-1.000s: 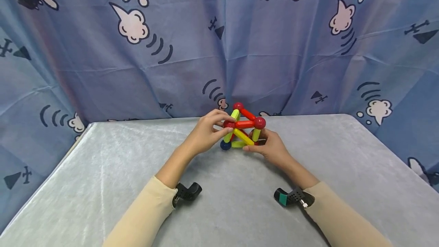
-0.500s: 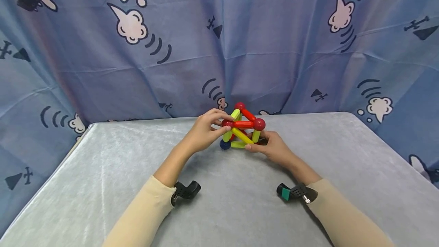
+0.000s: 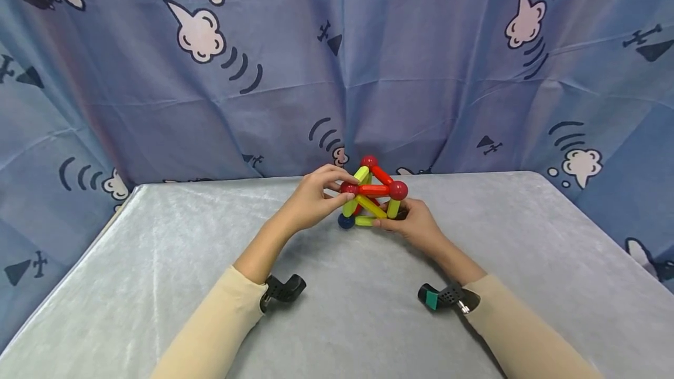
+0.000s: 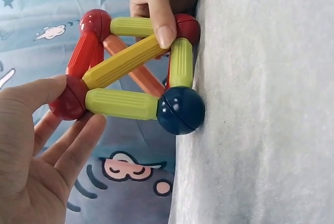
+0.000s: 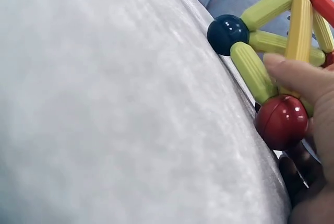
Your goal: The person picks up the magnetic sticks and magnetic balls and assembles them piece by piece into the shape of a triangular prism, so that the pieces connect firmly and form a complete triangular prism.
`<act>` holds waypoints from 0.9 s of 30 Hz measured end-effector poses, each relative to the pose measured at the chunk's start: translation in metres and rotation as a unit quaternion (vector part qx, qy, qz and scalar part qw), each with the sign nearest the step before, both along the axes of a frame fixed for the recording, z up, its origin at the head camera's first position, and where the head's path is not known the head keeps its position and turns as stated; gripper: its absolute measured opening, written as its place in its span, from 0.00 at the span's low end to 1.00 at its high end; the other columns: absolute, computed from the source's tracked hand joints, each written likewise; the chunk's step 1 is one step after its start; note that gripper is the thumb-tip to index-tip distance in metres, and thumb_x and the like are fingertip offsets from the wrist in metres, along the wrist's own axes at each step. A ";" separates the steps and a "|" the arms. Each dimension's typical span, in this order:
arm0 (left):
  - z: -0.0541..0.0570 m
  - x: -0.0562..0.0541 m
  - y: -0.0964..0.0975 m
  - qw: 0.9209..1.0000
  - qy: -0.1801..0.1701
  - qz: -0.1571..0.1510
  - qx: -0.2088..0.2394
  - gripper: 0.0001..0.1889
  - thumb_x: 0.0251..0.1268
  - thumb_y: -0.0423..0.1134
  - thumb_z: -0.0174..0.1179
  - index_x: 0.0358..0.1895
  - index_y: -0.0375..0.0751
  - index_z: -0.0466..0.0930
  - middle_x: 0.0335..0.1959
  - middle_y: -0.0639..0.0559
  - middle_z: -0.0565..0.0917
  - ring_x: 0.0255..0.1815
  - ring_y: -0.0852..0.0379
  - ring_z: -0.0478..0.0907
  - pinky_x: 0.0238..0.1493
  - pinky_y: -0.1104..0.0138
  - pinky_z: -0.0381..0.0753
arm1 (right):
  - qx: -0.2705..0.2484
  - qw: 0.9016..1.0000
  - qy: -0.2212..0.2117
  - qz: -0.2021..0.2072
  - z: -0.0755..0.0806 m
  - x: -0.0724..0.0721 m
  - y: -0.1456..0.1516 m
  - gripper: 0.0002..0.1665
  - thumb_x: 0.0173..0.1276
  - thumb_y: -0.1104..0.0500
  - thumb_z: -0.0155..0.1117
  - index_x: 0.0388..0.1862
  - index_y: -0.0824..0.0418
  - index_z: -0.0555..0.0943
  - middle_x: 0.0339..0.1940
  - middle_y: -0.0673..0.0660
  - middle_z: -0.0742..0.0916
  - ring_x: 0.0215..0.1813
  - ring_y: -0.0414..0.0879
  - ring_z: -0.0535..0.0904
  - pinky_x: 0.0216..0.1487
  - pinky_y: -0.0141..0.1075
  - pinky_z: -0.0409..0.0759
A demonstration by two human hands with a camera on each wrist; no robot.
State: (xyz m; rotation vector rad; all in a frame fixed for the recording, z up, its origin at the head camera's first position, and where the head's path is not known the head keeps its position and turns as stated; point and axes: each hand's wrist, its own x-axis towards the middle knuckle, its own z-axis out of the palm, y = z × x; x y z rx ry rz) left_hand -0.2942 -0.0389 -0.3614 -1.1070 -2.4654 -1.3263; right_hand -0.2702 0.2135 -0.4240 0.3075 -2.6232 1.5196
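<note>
A ball-and-stick building toy [image 3: 375, 190] stands on the table, made of red balls, one dark blue ball [image 4: 181, 110], and red, lime, yellow and orange sticks. My left hand [image 3: 316, 197] pinches the upper left red ball [image 4: 68, 98] between thumb and fingers. At the lower right corner, my right hand [image 3: 418, 224] grips the toy around another red ball [image 5: 282, 122]. Its thumb [image 4: 166, 36] lies over the lower end of the yellow stick [image 4: 125, 59], while its other fingers are partly hidden behind. The blue ball sits at the lower left corner, close on the cloth.
A pale grey cloth [image 3: 337, 320] covers the table. Behind its far edge hangs a blue patterned curtain [image 3: 295, 75], close to the back of the toy. Black wrist devices [image 3: 284, 289] sit at both cuffs.
My right wrist shifts slightly right and then back left. Both hands keep their holds, and the toy stays almost where it was.
</note>
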 end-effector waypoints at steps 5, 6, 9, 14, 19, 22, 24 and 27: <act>-0.002 -0.001 -0.006 1.000 -0.005 0.011 0.001 0.13 0.67 0.37 0.67 0.53 0.44 0.86 0.53 0.47 0.81 0.50 0.49 0.86 0.54 0.57 0.87 | -0.028 0.999 0.002 -0.015 -0.002 -0.003 0.001 0.25 0.61 0.56 0.77 0.55 0.63 0.83 0.48 0.63 0.88 0.45 0.47 0.81 0.46 0.31 0.82; -0.002 -0.002 -0.007 1.000 -0.004 0.014 0.002 0.13 0.67 0.37 0.67 0.53 0.44 0.86 0.53 0.47 0.81 0.50 0.49 0.86 0.54 0.58 0.87 | -0.030 0.999 0.005 -0.017 -0.002 -0.004 0.001 0.25 0.62 0.56 0.77 0.56 0.63 0.83 0.49 0.63 0.88 0.45 0.46 0.82 0.47 0.31 0.81; -0.002 -0.004 -0.010 1.000 -0.006 0.026 0.004 0.13 0.67 0.36 0.67 0.53 0.44 0.86 0.53 0.47 0.82 0.49 0.50 0.86 0.53 0.60 0.87 | -0.019 1.000 0.016 -0.008 -0.003 -0.005 0.001 0.24 0.63 0.56 0.75 0.57 0.62 0.84 0.49 0.63 0.89 0.46 0.45 0.83 0.49 0.28 0.81; -0.001 -0.005 -0.014 0.999 -0.024 0.047 0.004 0.13 0.67 0.35 0.67 0.53 0.45 0.86 0.51 0.48 0.82 0.47 0.52 0.88 0.50 0.64 0.88 | 0.023 0.999 0.021 0.009 -0.001 -0.002 -0.003 0.21 0.65 0.56 0.74 0.55 0.62 0.85 0.49 0.61 0.90 0.46 0.47 0.85 0.48 0.29 0.83; -0.002 -0.004 -0.018 0.998 -0.031 0.057 -0.003 0.12 0.66 0.37 0.68 0.52 0.47 0.86 0.51 0.49 0.82 0.47 0.52 0.88 0.48 0.64 0.88 | 0.077 0.997 0.008 -0.014 0.006 0.005 -0.013 0.18 0.68 0.55 0.71 0.52 0.63 0.86 0.47 0.60 0.91 0.48 0.51 0.88 0.52 0.41 0.86; -0.002 -0.004 -0.023 0.997 -0.040 0.060 -0.007 0.12 0.66 0.37 0.68 0.52 0.46 0.86 0.51 0.49 0.82 0.47 0.51 0.88 0.49 0.64 0.88 | 0.113 0.993 -0.005 -0.009 0.013 0.005 -0.020 0.17 0.68 0.55 0.71 0.51 0.64 0.86 0.47 0.60 0.91 0.49 0.53 0.89 0.53 0.47 0.86; -0.001 -0.005 -0.027 0.997 -0.047 0.065 -0.009 0.12 0.66 0.36 0.67 0.52 0.46 0.86 0.52 0.48 0.82 0.48 0.50 0.88 0.49 0.63 0.88 | 0.136 0.991 -0.012 0.001 0.019 0.000 -0.025 0.16 0.67 0.55 0.71 0.50 0.64 0.87 0.48 0.60 0.91 0.49 0.55 0.89 0.53 0.48 0.87; 0.003 -0.012 -0.032 0.996 -0.042 0.079 -0.022 0.12 0.67 0.36 0.67 0.52 0.45 0.86 0.52 0.47 0.82 0.48 0.49 0.88 0.50 0.61 0.88 | 0.168 0.986 -0.016 0.013 0.027 -0.012 -0.032 0.17 0.67 0.54 0.71 0.49 0.64 0.86 0.49 0.61 0.91 0.49 0.56 0.89 0.51 0.47 0.87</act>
